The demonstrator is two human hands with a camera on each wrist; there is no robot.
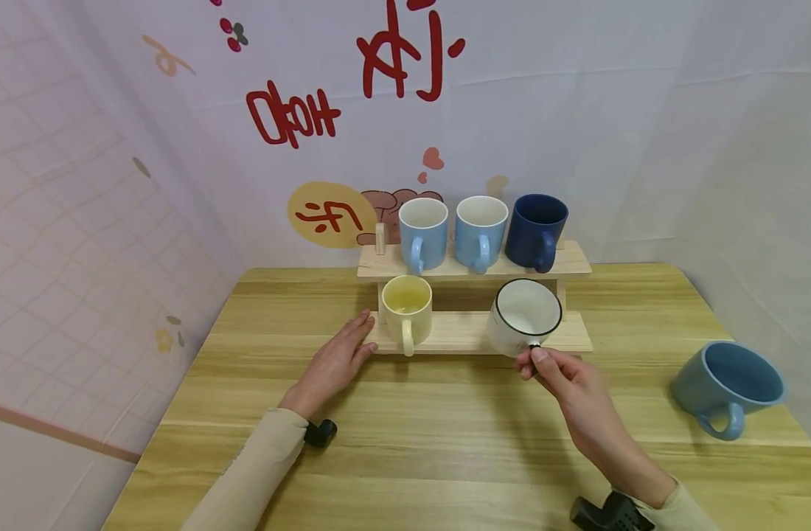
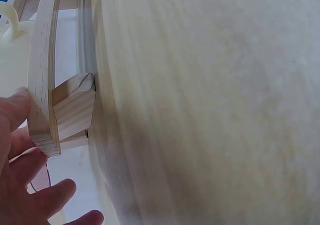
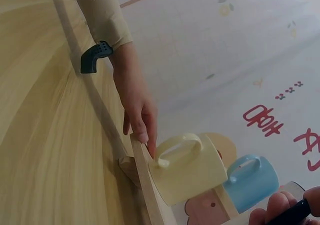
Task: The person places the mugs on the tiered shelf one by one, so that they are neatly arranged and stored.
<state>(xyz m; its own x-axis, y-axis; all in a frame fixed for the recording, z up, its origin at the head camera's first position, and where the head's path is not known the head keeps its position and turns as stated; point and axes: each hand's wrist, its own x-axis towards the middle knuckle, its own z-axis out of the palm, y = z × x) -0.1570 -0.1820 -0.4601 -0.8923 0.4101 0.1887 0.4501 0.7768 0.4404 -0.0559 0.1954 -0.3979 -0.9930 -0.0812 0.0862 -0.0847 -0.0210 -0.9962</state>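
My right hand (image 1: 581, 394) pinches the dark-tipped handle of a white mug (image 1: 505, 332) with a black rim. The mug is at the right part of the lower board, overlapping its front edge; whether its base touches the wood cannot be told. My left hand (image 1: 332, 365) holds the left end of that lower board on a two-tier wooden rack (image 1: 461, 332), thumb at the front corner and fingers farther back. Just right of these fingers, a pale yellow mug (image 1: 408, 317) stands upright on the lower board. In the right wrist view, only fingertips and the dark handle (image 3: 292, 214) show.
On the upper board stand two light blue mugs (image 1: 424, 236) and a dark navy mug (image 1: 537, 232). A grey-blue mug (image 1: 724, 391) sits on the wooden table (image 1: 432, 442) at the right. A printed white cloth (image 1: 578, 133) hangs behind the rack.
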